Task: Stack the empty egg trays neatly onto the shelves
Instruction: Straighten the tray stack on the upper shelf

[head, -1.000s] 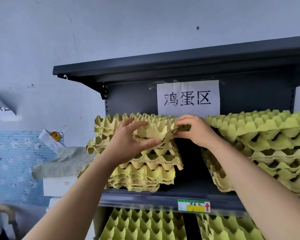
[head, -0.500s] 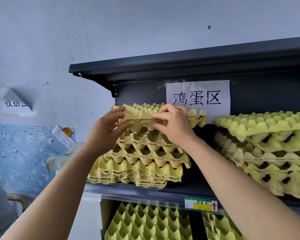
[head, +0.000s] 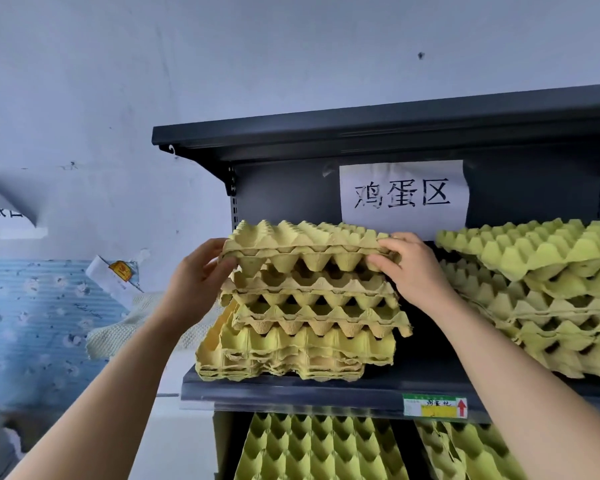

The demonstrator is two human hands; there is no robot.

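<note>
A narrow gap is left between the left tray stack [head: 291, 351] and the right stack [head: 534, 258]; headroom above is bounded by the upper shelf [head: 361, 133].

2 bare hands, 2 bare forearms
The left hand [head: 194, 289] and right hand [head: 413, 271] are uncovered; the left forearm [head: 111, 393] and right forearm [head: 516, 393] show bare skin to the frame's edge.

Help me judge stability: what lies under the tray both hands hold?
A skewed pile of egg trays on the dark shelf. The pile's back and the shelf beneath it are covered.
</note>
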